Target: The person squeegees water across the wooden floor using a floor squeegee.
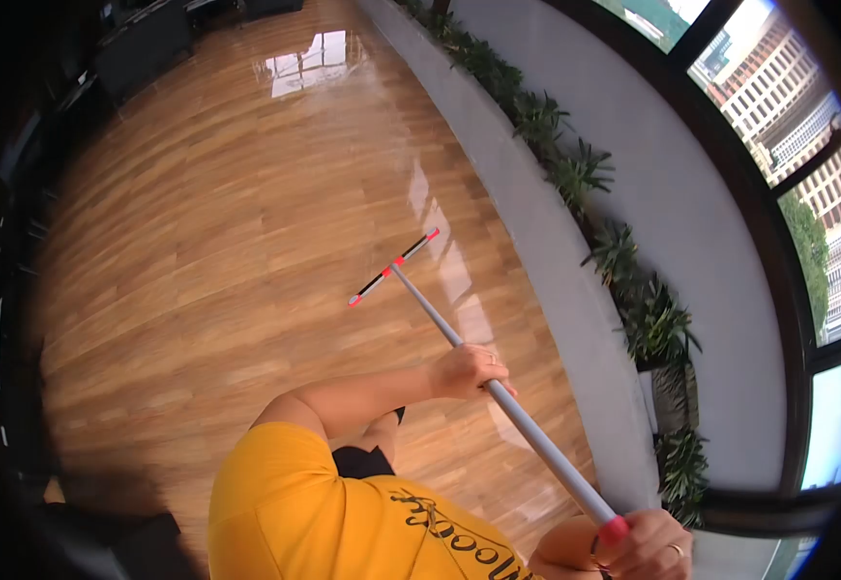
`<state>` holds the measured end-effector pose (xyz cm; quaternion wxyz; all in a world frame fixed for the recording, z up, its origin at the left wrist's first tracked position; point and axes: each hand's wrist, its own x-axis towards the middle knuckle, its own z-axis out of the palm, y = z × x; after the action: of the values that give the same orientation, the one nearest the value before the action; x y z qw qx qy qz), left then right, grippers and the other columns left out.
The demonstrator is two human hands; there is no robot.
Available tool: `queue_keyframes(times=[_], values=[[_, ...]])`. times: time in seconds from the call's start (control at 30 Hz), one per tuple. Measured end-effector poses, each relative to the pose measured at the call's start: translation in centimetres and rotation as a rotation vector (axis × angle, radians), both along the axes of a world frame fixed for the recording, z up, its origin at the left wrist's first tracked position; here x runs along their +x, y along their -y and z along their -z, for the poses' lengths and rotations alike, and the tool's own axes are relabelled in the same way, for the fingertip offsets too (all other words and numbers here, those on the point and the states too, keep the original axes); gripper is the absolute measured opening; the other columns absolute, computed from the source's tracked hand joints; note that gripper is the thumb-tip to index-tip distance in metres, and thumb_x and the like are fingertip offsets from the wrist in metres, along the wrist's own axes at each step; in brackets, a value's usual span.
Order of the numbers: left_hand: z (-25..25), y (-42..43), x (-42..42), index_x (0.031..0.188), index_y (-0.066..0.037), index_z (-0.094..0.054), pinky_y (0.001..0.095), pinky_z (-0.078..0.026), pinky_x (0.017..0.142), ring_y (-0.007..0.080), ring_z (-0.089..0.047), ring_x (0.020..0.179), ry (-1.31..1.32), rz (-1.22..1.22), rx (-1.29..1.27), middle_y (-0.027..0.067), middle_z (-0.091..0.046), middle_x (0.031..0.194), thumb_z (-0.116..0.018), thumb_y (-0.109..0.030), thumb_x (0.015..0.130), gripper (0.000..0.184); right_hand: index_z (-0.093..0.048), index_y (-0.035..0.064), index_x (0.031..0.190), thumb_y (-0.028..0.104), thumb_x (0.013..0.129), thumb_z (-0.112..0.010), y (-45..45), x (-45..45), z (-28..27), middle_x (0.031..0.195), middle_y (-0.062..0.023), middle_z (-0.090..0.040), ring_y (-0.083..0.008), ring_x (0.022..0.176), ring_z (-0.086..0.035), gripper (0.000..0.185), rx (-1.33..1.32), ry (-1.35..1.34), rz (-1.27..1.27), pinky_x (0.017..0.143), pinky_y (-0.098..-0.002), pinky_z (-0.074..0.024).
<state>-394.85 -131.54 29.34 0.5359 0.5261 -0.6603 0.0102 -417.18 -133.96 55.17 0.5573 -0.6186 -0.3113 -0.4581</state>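
A long-handled squeegee [548,447] slants across the view, its grey pole running from lower right toward the middle. Its narrow black-and-grey head has red parts at the centre and ends, and appears to rest on the wooden floor [198,232]. Partway along the pole, my left hand [469,371] is closed around it, with the arm reaching across from the left. My right hand [645,544] wraps the top end of the pole, beside a red collar. A ring shows on a finger of that hand. The palm sides of both hands are hidden.
A low grey planter wall [527,251] with green plants [580,174] curves along the right, below large windows [778,97]. Dark furniture [145,48] stands at the upper left, with more dark shapes down the left edge. Window light reflects off the glossy floor.
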Motion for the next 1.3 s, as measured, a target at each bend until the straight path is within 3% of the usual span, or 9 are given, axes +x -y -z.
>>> queue_keyframes(times=[0.17, 0.3, 0.6, 0.7, 0.77, 1.0, 1.13, 1.2, 1.3], values=[[-3.0, -13.6, -14.6, 0.058, -0.012, -0.048, 0.0388, -0.038, 0.045, 0.027, -0.053, 0.05, -0.061, 0.346, 0.129, 0.0057, -0.049, 0.051, -0.072, -0.033, 0.081, 0.04, -0.051, 0.0107, 0.066, 0.016, 0.085, -0.063, -12.5, -12.1, -4.4, 0.049, 0.0009, -0.049, -0.0101, 0.038, -0.047, 0.023, 0.083, 0.117, -0.179, 0.038, -0.0235, -0.0406], [-3.4, -22.5, -21.9, 0.06, -0.012, -0.048, 0.0406, -0.039, 0.045, 0.0315, -0.053, 0.048, -0.151, 0.5, 0.237, 0.009, -0.048, 0.049, -0.07, -0.031, 0.083, 0.038, -0.047, 0.0122, 0.062, 0.024, 0.085, -0.065, -21.2, -17.7, -5.7, 0.047, 0.0018, -0.047, -0.0096, 0.036, -0.046, 0.031, 0.184, 0.109, -0.025, 0.036, -0.0238, -0.04], [2.5, -30.8, -22.0, 0.069, -0.012, -0.059, 0.041, -0.043, 0.049, 0.0298, -0.058, 0.056, -0.159, 0.642, 0.42, 0.0082, -0.055, 0.057, -0.071, -0.024, 0.081, 0.021, -0.046, 0.0078, 0.061, 0.017, 0.08, -0.07, -30.2, -18.7, 0.3, 0.046, -0.0009, -0.045, -0.0096, 0.031, -0.041, 0.031, 0.313, 0.14, 0.168, 0.033, -0.023, -0.0368], [4.2, -30.7, -17.2, 0.064, -0.012, -0.058, 0.04, -0.043, 0.049, 0.0281, -0.056, 0.053, -0.121, 0.55, 0.352, 0.0079, -0.053, 0.055, -0.071, -0.024, 0.081, 0.024, -0.046, 0.0085, 0.062, 0.02, 0.084, -0.064, -31.2, -15.1, 2.9, 0.047, -0.0001, -0.045, -0.0096, 0.033, -0.041, 0.031, 0.319, 0.176, 0.254, 0.035, -0.0232, -0.0366], [4.9, -30.6, -12.7, 0.06, -0.012, -0.056, 0.0389, -0.041, 0.047, 0.0271, -0.054, 0.05, -0.016, 0.347, 0.31, 0.0077, -0.051, 0.054, -0.071, -0.023, 0.081, 0.028, -0.044, 0.0067, 0.064, 0.009, 0.086, -0.065, -31.4, -12.9, 5.1, 0.049, -0.0014, -0.05, -0.0111, 0.034, -0.046, 0.03, 0.394, 0.081, 0.372, 0.036, -0.0243, -0.0417], [9.7, -29.3, 7.6, 0.054, -0.012, -0.045, 0.0386, -0.04, 0.047, 0.0275, -0.05, 0.048, 0.073, 0.122, 0.193, 0.0077, -0.047, 0.051, -0.069, -0.022, 0.082, 0.037, -0.039, 0.0101, 0.066, 0.016, 0.087, -0.062, -33.2, 6.4, 11.4, 0.046, 0.0016, -0.043, -0.008, 0.032, -0.039, 0.032, 0.43, -0.002, 0.606, 0.034, -0.0214, -0.0363], [14.1, -27.7, 22.4, 0.058, -0.01, -0.047, 0.0414, -0.043, 0.062, 0.0288, -0.056, 0.067, 0.085, -0.007, 0.328, 0.0088, -0.052, 0.062, -0.066, -0.024, 0.084, 0.035, -0.039, 0.0104, 0.069, 0.018, 0.086, -0.058, -34.4, 20.4, 17.2, 0.049, -0.0003, -0.042, -0.0115, 0.037, -0.037, 0.027, 0.485, -0.047, 0.693, 0.04, -0.027, -0.0343], [17.1, -26.9, 29.8, 0.068, -0.011, -0.063, 0.0435, -0.046, 0.075, 0.0288, -0.058, 0.089, 0.094, -0.087, 0.461, 0.0078, -0.062, 0.077, -0.063, -0.031, 0.086, 0.027, -0.04, 0.0088, 0.073, 0.018, 0.088, -0.057, -35.0, 27.0, 21.2, 0.053, -0.0039, -0.045, -0.0172, 0.048, -0.042, 0.024, 0.509, -0.117, 0.692, 0.054, -0.0361, -0.0416], [20.0, -27.7, 37.8, 0.073, -0.013, -0.066, 0.0447, -0.046, 0.078, 0.0292, -0.057, 0.093, 0.107, -0.348, 0.585, 0.0064, -0.064, 0.087, -0.062, -0.033, 0.086, 0.024, -0.042, 0.0048, 0.074, 0.011, 0.092, -0.053, -36.6, 35.1, 25.4, 0.069, -0.0116, -0.053, -0.021, 0.057, -0.048, 0.022, 0.404, -0.289, 0.691, 0.07, -0.0444, -0.046]])
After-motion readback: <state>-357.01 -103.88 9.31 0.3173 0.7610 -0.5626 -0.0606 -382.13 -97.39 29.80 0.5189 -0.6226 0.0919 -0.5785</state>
